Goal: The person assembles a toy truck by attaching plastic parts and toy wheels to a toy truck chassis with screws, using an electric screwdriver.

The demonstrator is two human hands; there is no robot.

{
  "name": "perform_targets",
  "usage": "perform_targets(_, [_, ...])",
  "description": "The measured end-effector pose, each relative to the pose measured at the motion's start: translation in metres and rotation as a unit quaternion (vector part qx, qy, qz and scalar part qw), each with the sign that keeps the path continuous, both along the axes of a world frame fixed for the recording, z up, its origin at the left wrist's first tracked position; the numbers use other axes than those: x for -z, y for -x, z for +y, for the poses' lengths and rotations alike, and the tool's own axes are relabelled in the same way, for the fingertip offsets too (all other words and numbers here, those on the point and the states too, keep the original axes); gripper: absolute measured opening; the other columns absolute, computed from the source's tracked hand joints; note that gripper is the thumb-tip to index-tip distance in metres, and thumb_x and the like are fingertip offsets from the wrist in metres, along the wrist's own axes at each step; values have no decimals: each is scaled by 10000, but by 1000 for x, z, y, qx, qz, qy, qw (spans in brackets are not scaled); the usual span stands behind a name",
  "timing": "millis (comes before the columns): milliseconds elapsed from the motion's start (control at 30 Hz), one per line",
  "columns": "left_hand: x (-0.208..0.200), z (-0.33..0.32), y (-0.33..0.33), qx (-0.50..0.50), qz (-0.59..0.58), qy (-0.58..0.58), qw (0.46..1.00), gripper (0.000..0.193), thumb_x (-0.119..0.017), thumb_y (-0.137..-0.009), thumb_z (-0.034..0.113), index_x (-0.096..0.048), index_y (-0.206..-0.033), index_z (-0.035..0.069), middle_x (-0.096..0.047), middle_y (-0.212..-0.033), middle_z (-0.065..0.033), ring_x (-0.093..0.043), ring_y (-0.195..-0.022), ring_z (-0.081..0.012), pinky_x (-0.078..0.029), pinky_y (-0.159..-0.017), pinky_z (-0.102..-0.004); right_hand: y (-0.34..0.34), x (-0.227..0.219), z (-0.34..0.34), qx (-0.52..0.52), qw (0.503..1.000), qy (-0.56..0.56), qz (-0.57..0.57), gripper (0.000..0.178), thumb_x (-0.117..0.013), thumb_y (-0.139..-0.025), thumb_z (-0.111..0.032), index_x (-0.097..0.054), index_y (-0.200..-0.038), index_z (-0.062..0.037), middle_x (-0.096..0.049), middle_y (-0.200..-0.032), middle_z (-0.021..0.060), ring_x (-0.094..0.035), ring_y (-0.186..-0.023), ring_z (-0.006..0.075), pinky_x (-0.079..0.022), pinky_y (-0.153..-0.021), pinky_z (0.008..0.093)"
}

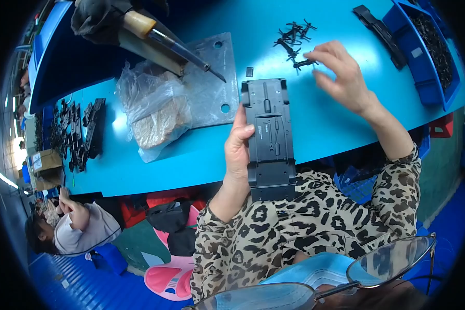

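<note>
Nearest to you, the long black panel (267, 139) reaches past the near edge of the blue counter (206, 168), its close end in front of your patterned top (315, 217). Your left hand (237, 147) holds it by the left side, thumb over the face and the other fingers mostly hidden behind; whether the counter bears any weight, you cannot tell from here.

Just beyond the panel's far end lies a small dark piece (249, 72). Left of that sits a grey metal plate (206, 103), with a plastic-wrapped bundle (160, 116) at its left.

Farther and to the right, your right hand (343, 77) reaches to a small black part (300, 65), thumb and forefinger narrowly parted about its right end; it is unclear whether they grip it. A loose heap of black parts (293, 36) lies just beyond.

You seem to be at the picking-up step, panel steadied. The next move likely calls for a light pinch that separates one part without dragging its neighbours.
</note>
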State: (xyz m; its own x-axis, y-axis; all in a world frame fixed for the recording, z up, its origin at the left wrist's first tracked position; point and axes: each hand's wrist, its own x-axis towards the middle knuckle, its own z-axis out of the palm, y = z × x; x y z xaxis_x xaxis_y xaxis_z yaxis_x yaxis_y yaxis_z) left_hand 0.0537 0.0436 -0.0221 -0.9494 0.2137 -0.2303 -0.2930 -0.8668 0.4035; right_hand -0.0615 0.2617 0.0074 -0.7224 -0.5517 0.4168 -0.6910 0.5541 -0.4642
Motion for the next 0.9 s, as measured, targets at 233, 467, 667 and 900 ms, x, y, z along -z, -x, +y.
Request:
perform_targets(233, [-5, 11, 7, -37, -8, 34, 999, 542, -404, -840, 98, -192, -1337, 50, -428, -1195, -126, -515, -1017, -212, -456, -846, -335, 23, 17, 14, 81, 978, -109, -158, 214, -592, -775, -101, -561, -964, -5, -516, -905, 107, -563, -569, 172, -447, -588, 287])
perform_targets(467, [-16, 20, 9, -71, -17, 105, 992, 518, -415, -848, 88, -203, -1317, 31, -466, -1132, -125, -525, -979, -189, -466, -819, -319, 3, -1, 11, -37, 971, -225, 78, 173, -561, -739, -30, -539, -908, 1, -578, -798, 122, -584, -648, 232, -454, -567, 335])
perform_targets(667, [-11, 30, 10, -57, 9, 109, 992, 509, -418, -834, 43, -222, -1304, 23, -468, -1132, -114, -490, -1010, -164, -437, -846, -302, -24, -10, -31, -107, 980, -109, 131, 253, -545, -688, -31, -537, -941, -28, -561, -725, 74, -575, -608, 240, -451, -554, 327])
perform_targets(900, [-8, 26, 9, -63, 42, 133, 988, 493, -436, -811, 30, -271, -1275, 8, -471, -1117, -111, -487, -992, -148, -418, -851, -280, -24, 2, -43, -20, 943, 140, -300, 240, -614, -727, -48, -558, -955, 1, -605, -812, 105, -563, -562, 146, -448, -502, 241])
